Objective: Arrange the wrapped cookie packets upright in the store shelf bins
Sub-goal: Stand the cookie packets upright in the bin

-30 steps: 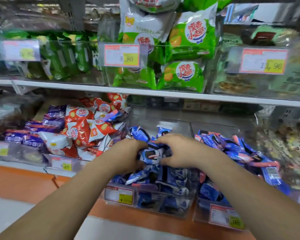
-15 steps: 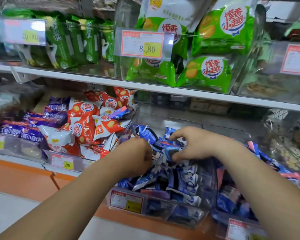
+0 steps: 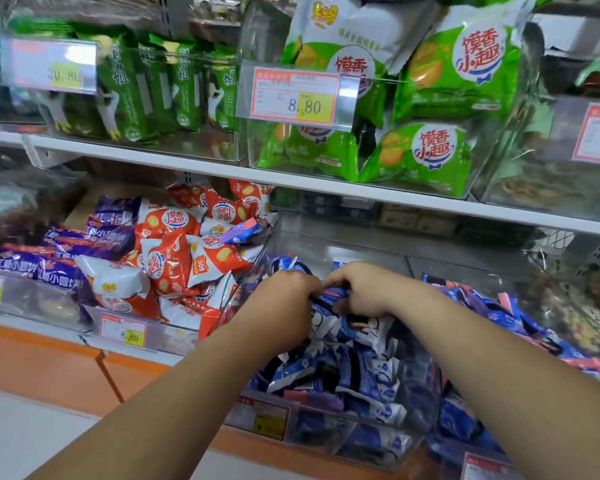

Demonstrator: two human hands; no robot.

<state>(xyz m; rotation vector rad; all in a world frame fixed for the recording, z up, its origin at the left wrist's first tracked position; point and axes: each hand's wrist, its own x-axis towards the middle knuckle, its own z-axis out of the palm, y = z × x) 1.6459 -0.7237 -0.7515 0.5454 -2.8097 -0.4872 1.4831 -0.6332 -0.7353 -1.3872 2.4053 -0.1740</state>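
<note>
Nearest me, the clear bin (image 3: 378, 445) on the lower shelf holds a loose heap of blue-and-white cookie packets (image 3: 357, 372), lying every which way and not upright. Over the heap my right hand (image 3: 364, 289) pinches one blue packet (image 3: 338, 292) between thumb and curled fingers. My left hand (image 3: 284, 299) curls against that packet's edge; I cannot tell whether it grips. To the left lie red packets (image 3: 174, 261), and above, on the upper shelf, stand green bags (image 3: 458, 81) beside a price tag (image 3: 295, 98) reading 8.80.
</note>
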